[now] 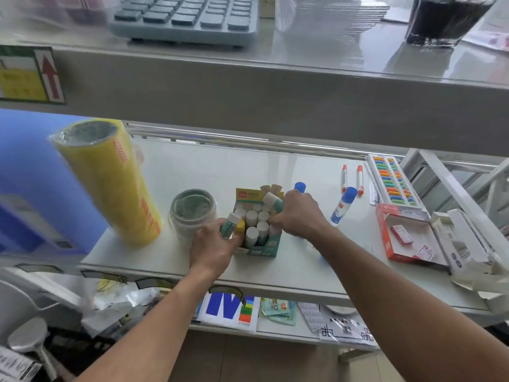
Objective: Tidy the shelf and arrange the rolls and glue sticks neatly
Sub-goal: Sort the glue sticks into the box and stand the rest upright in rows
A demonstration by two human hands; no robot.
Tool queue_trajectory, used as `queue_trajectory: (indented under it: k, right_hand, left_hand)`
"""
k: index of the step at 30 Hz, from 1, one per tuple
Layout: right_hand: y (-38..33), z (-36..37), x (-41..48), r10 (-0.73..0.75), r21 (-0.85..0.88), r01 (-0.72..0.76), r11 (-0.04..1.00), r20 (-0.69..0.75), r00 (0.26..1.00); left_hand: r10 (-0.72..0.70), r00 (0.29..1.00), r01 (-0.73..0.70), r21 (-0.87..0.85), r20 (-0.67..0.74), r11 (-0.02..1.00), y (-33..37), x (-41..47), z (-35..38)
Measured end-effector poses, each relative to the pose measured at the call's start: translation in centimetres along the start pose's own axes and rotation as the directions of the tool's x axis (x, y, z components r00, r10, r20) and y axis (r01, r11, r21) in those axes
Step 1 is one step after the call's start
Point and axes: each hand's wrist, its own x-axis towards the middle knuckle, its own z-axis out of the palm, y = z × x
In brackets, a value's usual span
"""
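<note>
- Teal card is what I worry about first: the glue-stick box (257,232) is a light, open-topped carton on the white shelf (192,172), and I judge a sideways push from either hand could tip it and spill the upright sticks.
- My left hand (213,245) is wrapped around one glue stick (230,224), white cap up, at the box's left edge; pressed in at an angle, it could jam against the yellow flap beside it.
- My right hand (296,216) grips a second glue stick (273,202) tilted over the back of the box; a loose grip could drop it onto the caps below.
- Inside the box I count several white-capped sticks standing close together, with little free room, so I reckon forcing another in could lift its neighbours.
- The clear tape roll stack (192,212) sits just beside my left hand; a nudge could slide it.
- The tall yellow roll (110,183) stands tilted farther left, and I think it could topple if bumped.
- Blue-capped glue bottles (342,206) lie loose to the right of the box, near my right hand, free to roll.
- The open red box (405,235) farther right holds small red packets.
</note>
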Motion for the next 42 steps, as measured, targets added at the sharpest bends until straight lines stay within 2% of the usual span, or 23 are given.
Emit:
queue_trajectory:
  k: [5, 12, 15, 22, 24, 26, 28, 29, 32, 34, 36, 42]
  right_hand:
    - [-1.4, -0.8, 0.2, -0.017, -0.081, 0.019, 0.997, 0.031, 0.999]
    - [-1.0, -0.4, 0.5, -0.030, -0.073, 0.032, 0.997, 0.026, 0.999]
    - [-0.9, -0.3, 0.5, -0.038, -0.071, 0.040, 0.997, 0.025, 0.999]
    - [-0.7, -0.4, 0.3, -0.103, -0.093, 0.104, 0.990, 0.017, 0.994]
    - [-0.7, -0.9, 0.2, -0.117, -0.067, 0.118, 0.991, 0.026, 0.993]
    - [-0.7, -1.4, 0.0, -0.149, -0.020, 0.147, 0.989, -0.070, 0.986]
    - [-1.4, -1.7, -0.4, -0.182, 0.109, 0.205, 0.973, -0.189, 0.965]
    - [-2.0, -1.8, -0.7, -0.188, 0.220, 0.231, 0.948, -0.201, 0.961]
    - [-4.1, -1.9, -1.6, -0.183, 0.572, 0.165, 0.804, -0.026, 0.983]
    - [-4.7, -1.7, -1.5, -0.198, 0.668, 0.121, 0.734, 0.040, 0.979]
    - [-4.6, -1.0, -1.0, -0.218, 0.656, 0.152, 0.739, 0.020, 0.976]
    - [-3.7, 1.0, 0.1, -0.266, 0.456, 0.242, 0.856, -0.013, 0.964]
  left_hand:
    - [0.040, 0.999, -0.042, -0.049, -0.031, 0.998, 0.2, 0.0, -0.4]
    - [0.114, 0.982, -0.146, -0.218, -0.150, 0.965, 1.7, -0.6, -3.8]
    - [0.043, 0.978, -0.093, -0.247, -0.203, 0.965, 0.7, -1.2, -4.1]
    - [-0.036, 0.980, -0.013, -0.243, -0.196, 0.970, -0.8, -2.6, -2.8]
    - [-0.038, 0.979, -0.016, -0.256, -0.203, 0.966, -0.3, -2.8, -2.6]
    - [-0.038, 0.975, -0.020, -0.260, -0.219, 0.965, -0.1, -2.8, -2.6]
    - [-0.040, 0.972, -0.020, -0.252, -0.231, 0.968, -0.2, -2.8, -2.7]
    - [-0.041, 0.972, -0.018, -0.245, -0.232, 0.969, -0.4, -2.8, -2.7]
    - [-0.043, 0.974, -0.013, -0.241, -0.224, 0.970, -1.1, -2.9, -2.7]
    - [-0.048, 0.974, -0.009, -0.249, -0.220, 0.969, -1.2, -3.2, -2.8]
    - [-0.050, 0.975, -0.008, -0.260, -0.215, 0.966, -1.2, -3.3, -3.1]
    - [-0.072, 0.973, 0.010, -0.271, -0.221, 0.962, -1.9, -3.5, -3.8]
